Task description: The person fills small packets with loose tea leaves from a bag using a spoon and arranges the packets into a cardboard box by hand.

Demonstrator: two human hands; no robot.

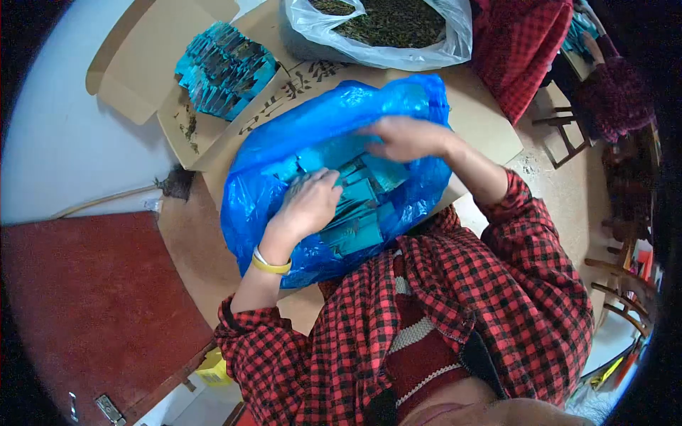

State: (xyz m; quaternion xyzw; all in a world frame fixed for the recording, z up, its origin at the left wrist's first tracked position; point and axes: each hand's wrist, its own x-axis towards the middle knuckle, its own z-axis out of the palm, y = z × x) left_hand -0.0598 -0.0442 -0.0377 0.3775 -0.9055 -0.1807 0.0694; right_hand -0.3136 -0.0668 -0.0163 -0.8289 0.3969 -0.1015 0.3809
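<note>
Your left hand (305, 204) lies with its fingers bent over the upright teal packets (355, 231); you cannot tell from this angle whether they are clamped on any. Your right hand (408, 138), blurred, is over the far right part of the same packets, and whether its fingers are apart or together cannot be told.

Largest around you is one reddish-brown board (85, 305) at the left, with a metal latch (110, 410) near its bottom edge. Before you is one tan cardboard surface (486, 121), marked with a single line of black handwritten characters (295, 89). One blue plastic bag (312, 131) sits on it, mouth open toward you, and your packets stand in rows inside, overlapping too closely for you to count. Beyond it, you have one clear plastic bag (455, 53) filled with dark, dry leafy matter (391, 25). One open carton (128, 89) is at far left, holding a second heap of teal packets (224, 71), also too dense to count, with dark crumbs (190, 128) beside them. One other person (614, 96) is at upper right, near one wooden stool (565, 135). Smallest, two bands circle your left wrist: one yellow band (272, 266), one white band (258, 254).
</note>
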